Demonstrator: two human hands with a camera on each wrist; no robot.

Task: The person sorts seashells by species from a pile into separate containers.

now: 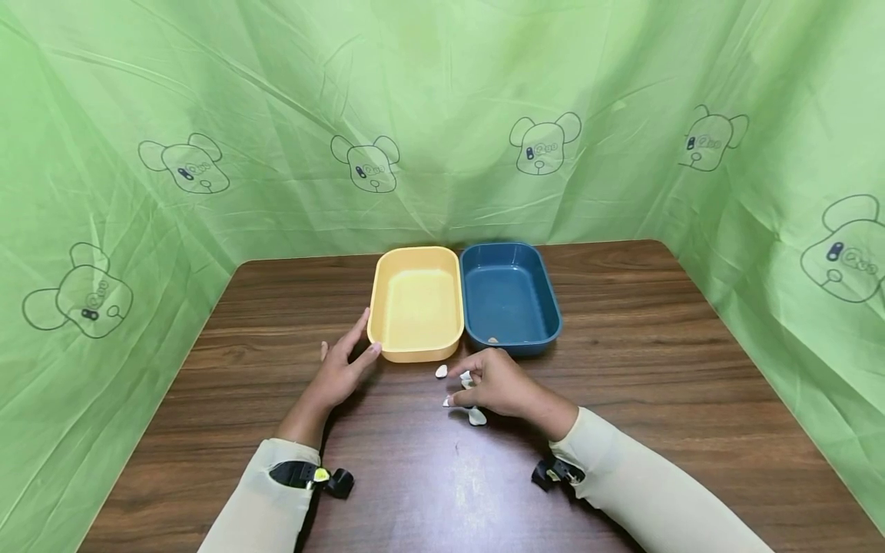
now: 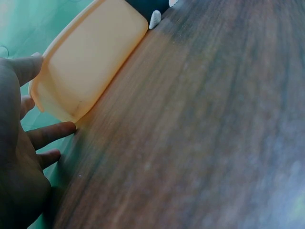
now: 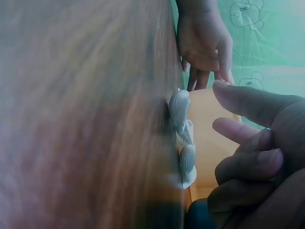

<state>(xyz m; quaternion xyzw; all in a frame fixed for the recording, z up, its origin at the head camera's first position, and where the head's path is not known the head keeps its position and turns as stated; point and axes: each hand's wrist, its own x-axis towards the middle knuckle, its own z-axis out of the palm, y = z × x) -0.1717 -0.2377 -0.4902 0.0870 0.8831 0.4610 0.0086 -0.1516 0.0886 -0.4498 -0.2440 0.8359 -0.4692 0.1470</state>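
Right hand [image 1: 498, 384] sits before the yellow tray [image 1: 416, 356], thumb and forefinger parted, gripping nothing I can see; left hand [image 1: 341, 375], spread, touches its left side. Shells [image 1: 477, 417] cluster off its front-right corner; a hasty pinch could scatter them. I count at least four, plus one blue tray [image 1: 531, 349] beside it.

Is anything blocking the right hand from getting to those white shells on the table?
Nothing visible is. The right hand's fingers are close to the shells, and nothing shows between. In the right wrist view the yellow tray lies behind the shells, and the left hand is over by that tray.
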